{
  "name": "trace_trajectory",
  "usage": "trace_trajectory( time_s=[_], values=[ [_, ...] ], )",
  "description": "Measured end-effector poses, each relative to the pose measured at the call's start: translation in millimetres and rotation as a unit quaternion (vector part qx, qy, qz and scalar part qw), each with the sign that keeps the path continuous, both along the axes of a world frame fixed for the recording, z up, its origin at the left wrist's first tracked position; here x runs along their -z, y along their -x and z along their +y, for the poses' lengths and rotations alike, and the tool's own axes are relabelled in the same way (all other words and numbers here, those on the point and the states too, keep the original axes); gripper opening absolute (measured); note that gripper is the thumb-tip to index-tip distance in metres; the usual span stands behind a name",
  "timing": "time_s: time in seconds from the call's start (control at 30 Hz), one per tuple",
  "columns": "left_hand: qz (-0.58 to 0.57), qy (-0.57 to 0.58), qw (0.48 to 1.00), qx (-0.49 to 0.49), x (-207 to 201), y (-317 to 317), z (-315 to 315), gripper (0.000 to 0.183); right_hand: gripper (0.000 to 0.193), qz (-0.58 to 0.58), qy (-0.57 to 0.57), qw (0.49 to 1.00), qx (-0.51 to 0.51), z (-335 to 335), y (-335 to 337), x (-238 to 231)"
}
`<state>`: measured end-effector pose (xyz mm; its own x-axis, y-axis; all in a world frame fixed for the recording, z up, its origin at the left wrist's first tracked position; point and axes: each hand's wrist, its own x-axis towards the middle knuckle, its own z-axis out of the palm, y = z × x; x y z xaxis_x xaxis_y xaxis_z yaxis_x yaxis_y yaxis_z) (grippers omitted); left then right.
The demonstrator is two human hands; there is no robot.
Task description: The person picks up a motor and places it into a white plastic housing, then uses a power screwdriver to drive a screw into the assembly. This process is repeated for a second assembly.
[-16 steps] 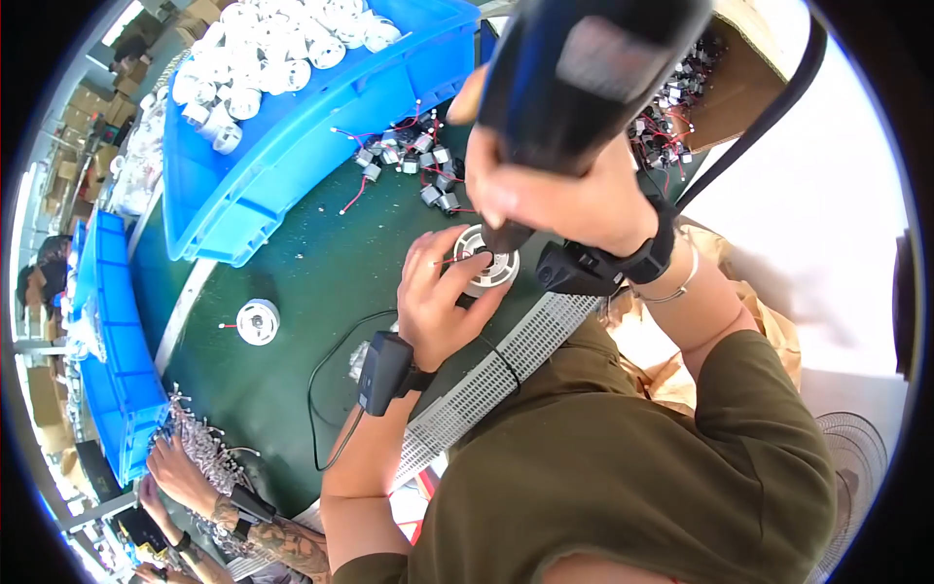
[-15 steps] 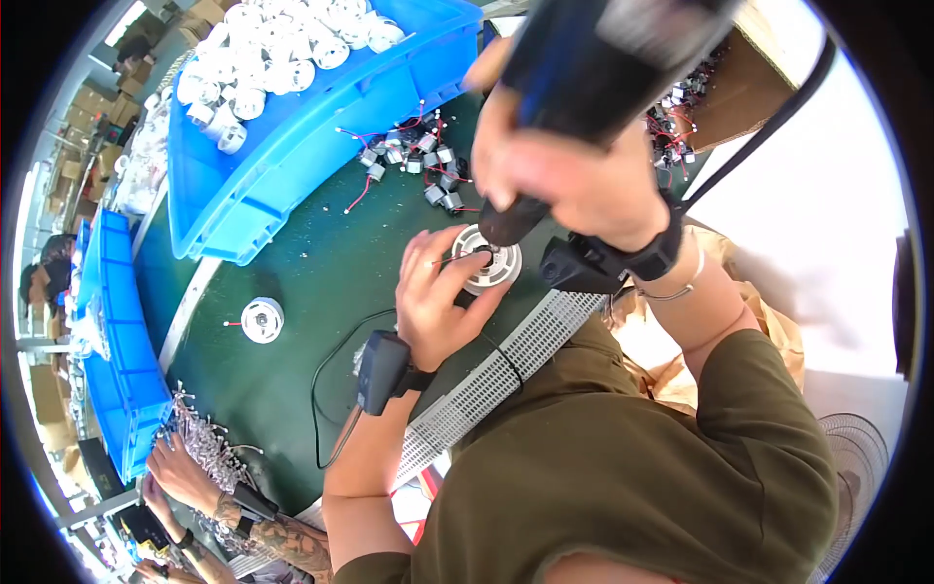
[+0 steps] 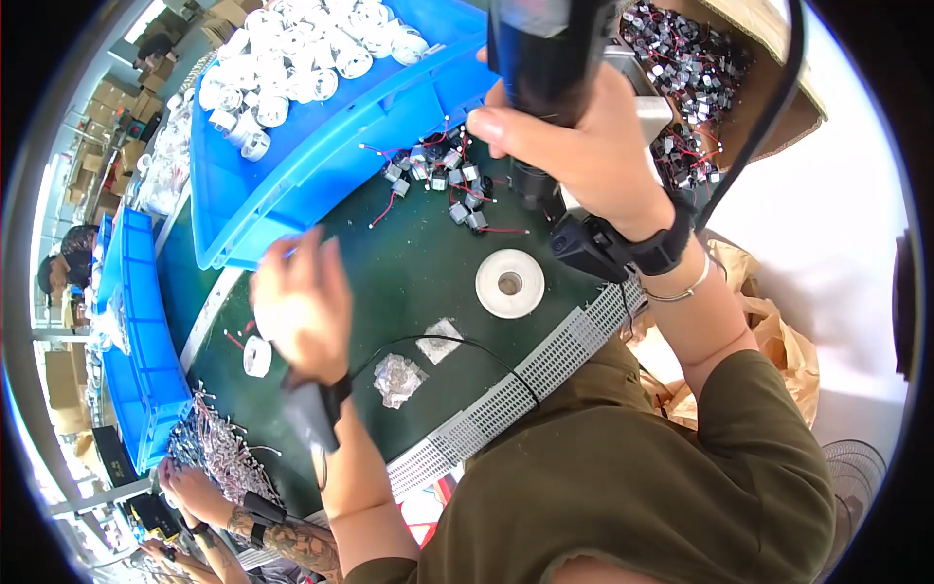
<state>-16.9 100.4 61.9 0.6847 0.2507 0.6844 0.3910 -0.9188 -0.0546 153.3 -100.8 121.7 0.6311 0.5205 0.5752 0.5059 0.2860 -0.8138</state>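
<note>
Black power screwdriver (image 3: 547, 63) held nose down over the tabletop (image 3: 428, 282), near the large blue bin (image 3: 321, 165); the right hand (image 3: 603, 161) is closed round its body in a firm grip. Left hand (image 3: 306, 307) blurred; whether its grip is open or closed cannot be told. Small white round housing (image 3: 257, 356) seen just beside it. White ring-shaped base (image 3: 510, 306) laid flat, well apart from the left hand. Grey wired parts (image 3: 440, 181) scattered near the bin
</note>
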Motion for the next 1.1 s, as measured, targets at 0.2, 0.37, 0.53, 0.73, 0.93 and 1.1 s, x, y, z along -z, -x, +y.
trace_trajectory(
  time_s=[0.2,0.37,0.53,0.73,0.93,1.1],
  values=[
    [0.136,0.124,0.976,0.115,69.3,-68.5,36.8,0.018,0.034,-0.026,0.012,1.0,0.007,18.6,-0.1,-1.2],
    [0.076,0.511,0.837,0.18,35.8,-46.8,14.7,0.014,0.048,-0.338,-0.044,0.931,0.13,-12.8,19.4,14.9],
    [0.092,0.416,0.852,0.306,-25.4,-13.1,-24.0,0.003,0.042,-0.297,0.179,0.938,-0.023,20.5,37.9,32.1],
    [0.12,0.229,0.894,0.366,-96.3,-6.5,-6.7,0.023,0.017,-0.232,0.232,0.938,-0.116,5.6,33.3,26.7],
    [0.21,0.074,0.975,0.026,-96.5,-121.1,169.7,0.027,0.012,-0.137,0.178,0.969,-0.107,0.0,24.6,29.2],
    [0.036,-0.32,0.945,0.06,-56.0,-170.3,244.8,0.054,0.015,-0.107,0.197,0.962,-0.158,-15.4,15.1,26.9]
  ],
)
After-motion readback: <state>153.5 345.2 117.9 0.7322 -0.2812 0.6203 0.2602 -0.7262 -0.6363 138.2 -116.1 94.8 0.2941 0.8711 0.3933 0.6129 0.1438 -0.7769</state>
